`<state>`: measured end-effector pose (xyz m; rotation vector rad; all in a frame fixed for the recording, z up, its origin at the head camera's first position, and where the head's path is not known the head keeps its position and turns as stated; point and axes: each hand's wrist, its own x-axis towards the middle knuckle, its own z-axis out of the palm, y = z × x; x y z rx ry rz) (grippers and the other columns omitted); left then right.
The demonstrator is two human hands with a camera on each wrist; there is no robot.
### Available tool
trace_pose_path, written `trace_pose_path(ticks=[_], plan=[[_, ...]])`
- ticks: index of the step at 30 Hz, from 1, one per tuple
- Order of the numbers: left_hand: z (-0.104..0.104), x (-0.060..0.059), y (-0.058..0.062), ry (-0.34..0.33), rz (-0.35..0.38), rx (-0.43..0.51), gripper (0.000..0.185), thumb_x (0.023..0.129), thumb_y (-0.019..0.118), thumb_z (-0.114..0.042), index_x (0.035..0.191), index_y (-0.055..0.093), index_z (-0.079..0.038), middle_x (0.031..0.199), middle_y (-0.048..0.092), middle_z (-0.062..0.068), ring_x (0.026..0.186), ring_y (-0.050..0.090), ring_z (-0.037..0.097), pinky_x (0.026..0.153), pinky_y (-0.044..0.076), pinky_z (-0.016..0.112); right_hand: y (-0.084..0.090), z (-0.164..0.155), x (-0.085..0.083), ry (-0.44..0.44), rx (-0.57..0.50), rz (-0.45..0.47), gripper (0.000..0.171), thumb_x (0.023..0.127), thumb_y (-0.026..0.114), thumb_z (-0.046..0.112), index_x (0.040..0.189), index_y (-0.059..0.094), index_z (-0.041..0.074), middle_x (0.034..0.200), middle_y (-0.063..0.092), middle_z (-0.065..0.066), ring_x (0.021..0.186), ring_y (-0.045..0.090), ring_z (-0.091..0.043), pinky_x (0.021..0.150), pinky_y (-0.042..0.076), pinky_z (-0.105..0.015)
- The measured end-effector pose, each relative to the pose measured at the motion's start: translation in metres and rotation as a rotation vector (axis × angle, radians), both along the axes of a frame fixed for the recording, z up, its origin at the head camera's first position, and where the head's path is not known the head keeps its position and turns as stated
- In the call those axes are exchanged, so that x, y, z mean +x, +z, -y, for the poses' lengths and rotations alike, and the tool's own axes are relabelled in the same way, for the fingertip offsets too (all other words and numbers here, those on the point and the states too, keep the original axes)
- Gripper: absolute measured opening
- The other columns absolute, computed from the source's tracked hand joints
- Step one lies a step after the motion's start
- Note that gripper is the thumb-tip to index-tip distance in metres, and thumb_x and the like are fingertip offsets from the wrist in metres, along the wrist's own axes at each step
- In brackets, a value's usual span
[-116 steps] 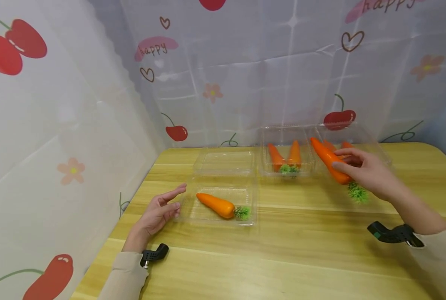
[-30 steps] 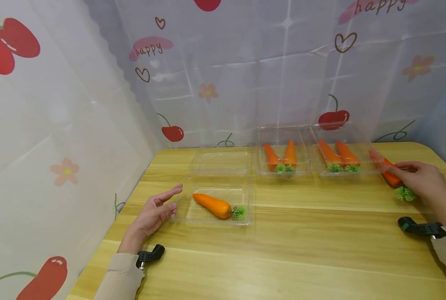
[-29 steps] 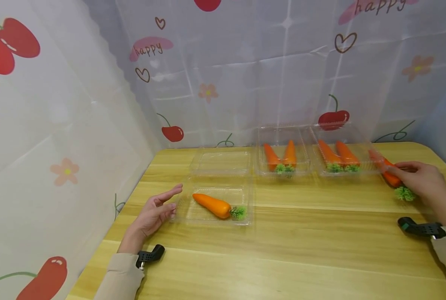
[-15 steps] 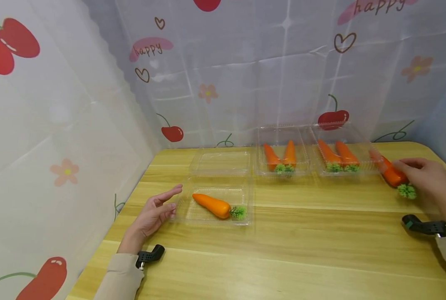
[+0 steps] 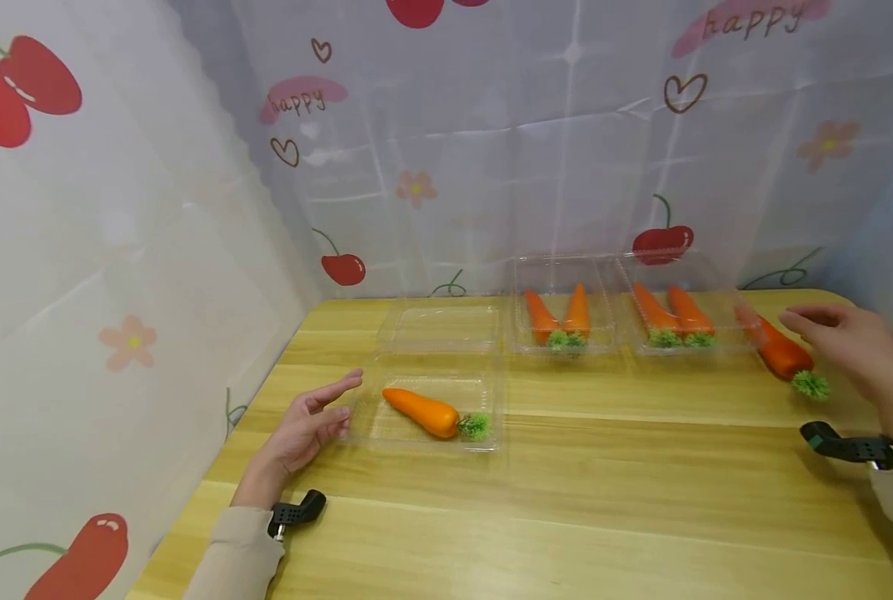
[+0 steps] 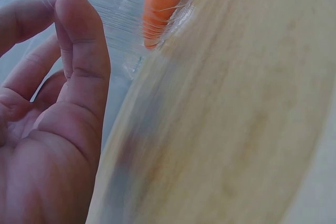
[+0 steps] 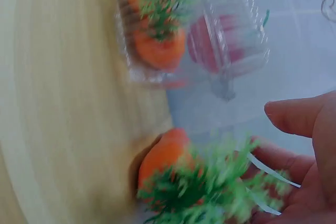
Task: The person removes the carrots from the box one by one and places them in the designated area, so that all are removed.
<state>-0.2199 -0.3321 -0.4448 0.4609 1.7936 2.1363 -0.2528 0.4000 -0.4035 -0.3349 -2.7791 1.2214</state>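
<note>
My left hand (image 5: 307,429) stays at the left edge of an open clear plastic box (image 5: 495,400), its thumb at the rim and its index finger stretched out. In that box lies one orange carrot (image 5: 424,412) with a green leafy top. In the left wrist view, the thumb and fingers of the left hand (image 6: 68,93) hide part of the plastic edge. At the right, a redder carrot (image 5: 780,350) lies on the table. My right hand (image 5: 847,337) hovers just beside it with nothing in its grasp. The right wrist view shows this carrot's leafy top (image 7: 210,182) blurred.
Two more clear boxes stand along the back: a middle box (image 5: 525,275) and a right box (image 5: 724,271), each with two carrots and their leaves toward the front. The wooden table (image 5: 604,492) meets a printed curtain (image 5: 469,200) behind.
The right hand has carried the redder carrot rightward past the right box, laid it on the table and let go, lifting slightly off it. The left hand stays at the box.
</note>
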Motion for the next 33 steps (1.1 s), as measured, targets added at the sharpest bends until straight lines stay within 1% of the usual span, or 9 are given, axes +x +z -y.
trace_pose_path(ticks=[10,13,17,18,23,25,30,32,33], plan=[[0.004,-0.001,-0.004,-0.01,-0.014,0.006,0.053,0.103,0.049,0.008,0.154,0.035,0.01,0.169,0.031,0.003,0.083,0.062,0.006,0.074,0.058,0.018,0.022,0.023,0.001,0.072,0.078,-0.07,0.071,0.108,0.039,0.05,0.146,0.043,-0.009,0.148,0.039,-0.039,0.129,0.035,-0.06,0.096,0.037,-0.071],[0.004,-0.001,-0.004,-0.011,-0.024,0.007,0.053,0.103,0.049,0.009,0.154,0.035,0.011,0.169,0.033,0.002,0.083,0.063,0.006,0.075,0.059,0.018,0.031,0.032,-0.001,0.093,0.072,-0.083,0.071,0.106,0.041,0.054,0.146,0.045,-0.005,0.146,0.042,-0.033,0.129,0.038,-0.056,0.088,0.045,-0.055],[0.004,-0.002,-0.003,-0.015,-0.022,0.002,0.053,0.103,0.049,0.009,0.155,0.035,0.01,0.168,0.034,0.001,0.083,0.063,0.006,0.075,0.059,0.018,0.042,0.044,-0.002,0.124,0.058,-0.1,0.071,0.105,0.044,0.056,0.147,0.047,-0.002,0.144,0.044,-0.029,0.128,0.041,-0.053,0.082,0.041,-0.036],[0.004,-0.002,-0.003,-0.018,-0.021,0.002,0.053,0.104,0.048,0.009,0.155,0.034,0.01,0.169,0.033,0.001,0.083,0.063,0.006,0.075,0.059,0.018,0.044,0.048,-0.003,0.13,0.055,-0.109,0.071,0.105,0.044,0.055,0.147,0.047,-0.002,0.144,0.045,-0.03,0.127,0.041,-0.052,0.081,0.041,-0.036],[0.006,0.001,-0.004,-0.02,-0.019,0.007,0.052,0.104,0.047,0.009,0.155,0.035,0.01,0.168,0.034,-0.001,0.083,0.064,0.007,0.074,0.059,0.019,0.047,0.069,-0.012,0.157,0.063,-0.14,0.071,0.104,0.046,0.057,0.146,0.051,0.0,0.141,0.052,-0.029,0.114,0.05,-0.037,0.073,0.04,-0.017],[0.006,0.001,-0.005,-0.019,-0.026,0.0,0.052,0.104,0.047,0.009,0.155,0.035,0.01,0.168,0.035,-0.001,0.083,0.063,0.006,0.074,0.059,0.019,0.048,0.076,-0.014,0.167,0.055,-0.141,0.072,0.103,0.046,0.058,0.146,0.052,0.001,0.141,0.053,-0.029,0.114,0.051,-0.036,0.074,0.042,-0.018],[0.005,-0.001,-0.004,-0.012,-0.03,-0.024,0.053,0.104,0.049,0.008,0.155,0.034,0.01,0.169,0.031,0.001,0.083,0.06,0.005,0.074,0.058,0.018,0.05,0.091,-0.016,0.197,0.052,-0.137,0.074,0.103,0.044,0.061,0.147,0.051,0.001,0.144,0.05,-0.031,0.123,0.047,-0.047,0.089,0.047,-0.051],[0.004,-0.002,-0.003,-0.007,-0.019,-0.02,0.054,0.104,0.05,0.007,0.155,0.034,0.01,0.17,0.03,0.002,0.083,0.06,0.005,0.074,0.058,0.018,0.052,0.096,-0.017,0.22,0.044,-0.136,0.072,0.104,0.045,0.059,0.147,0.051,0.001,0.144,0.05,-0.03,0.124,0.047,-0.047,0.093,0.045,-0.057],[0.004,-0.002,-0.003,-0.005,-0.011,-0.016,0.054,0.103,0.05,0.007,0.155,0.034,0.01,0.17,0.03,0.002,0.082,0.06,0.005,0.074,0.058,0.018,0.052,0.099,-0.018,0.228,0.046,-0.137,0.07,0.104,0.046,0.058,0.146,0.052,0.002,0.143,0.051,-0.029,0.123,0.049,-0.045,0.092,0.047,-0.053]])
